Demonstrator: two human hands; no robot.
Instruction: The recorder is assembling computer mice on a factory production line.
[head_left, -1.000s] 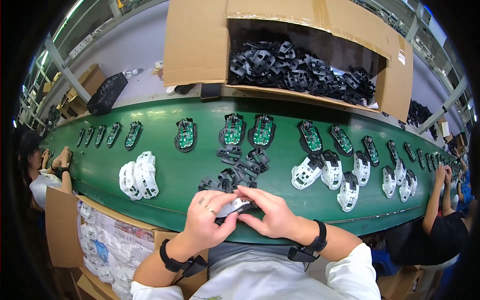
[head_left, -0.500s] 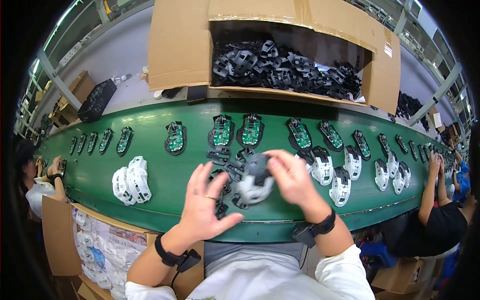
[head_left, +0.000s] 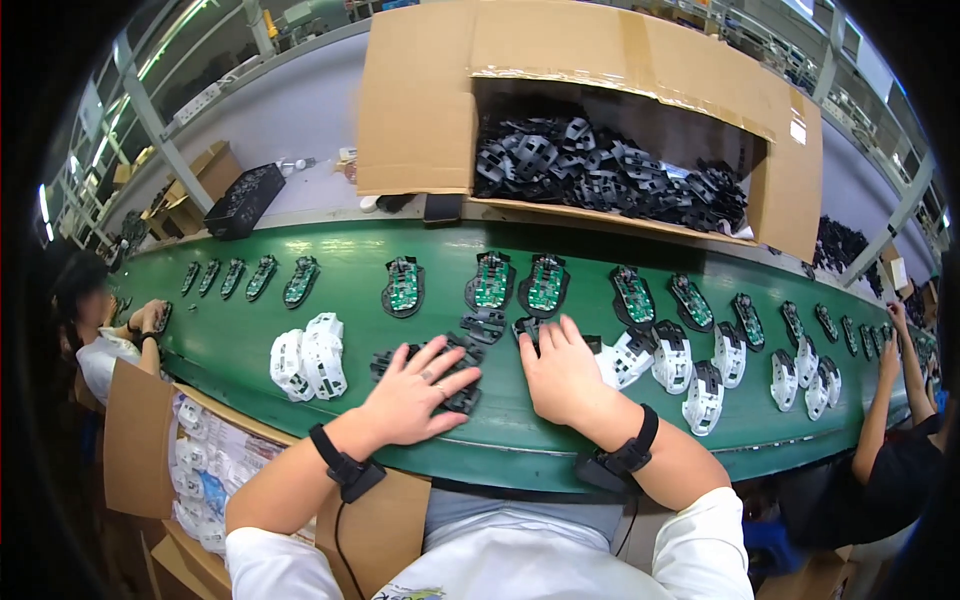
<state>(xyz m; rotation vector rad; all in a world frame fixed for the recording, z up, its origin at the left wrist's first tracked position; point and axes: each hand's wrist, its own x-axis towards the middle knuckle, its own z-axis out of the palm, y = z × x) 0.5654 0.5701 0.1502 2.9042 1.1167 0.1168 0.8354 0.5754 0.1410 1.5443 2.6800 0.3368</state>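
My left hand (head_left: 425,392) lies with spread fingers over a cluster of dark plastic mouse parts (head_left: 464,398) on the green belt. My right hand (head_left: 562,372) rests palm down, fingers stretched out, its fingertips at another dark part (head_left: 529,327) that they partly cover. Just beyond the hands, a further dark plastic part (head_left: 485,325) lies between them. To the right of my right hand, a white mouse shell (head_left: 628,362) with a dark insert lies tilted, close to the fingers. Other white shells with dark inserts (head_left: 704,398) stand farther right.
Mouse bases with green circuit boards (head_left: 404,287) line the far side of the belt (head_left: 228,320). Two plain white shells (head_left: 322,355) lie left. A large carton (head_left: 415,130) of dark parts stands behind; another carton (head_left: 140,440) holds white shells. Co-workers sit at both sides.
The white shell with its dark insert has left the space between my hands. My right hand has lowered to the belt, and my left has come down onto the dark parts. The view has shifted.
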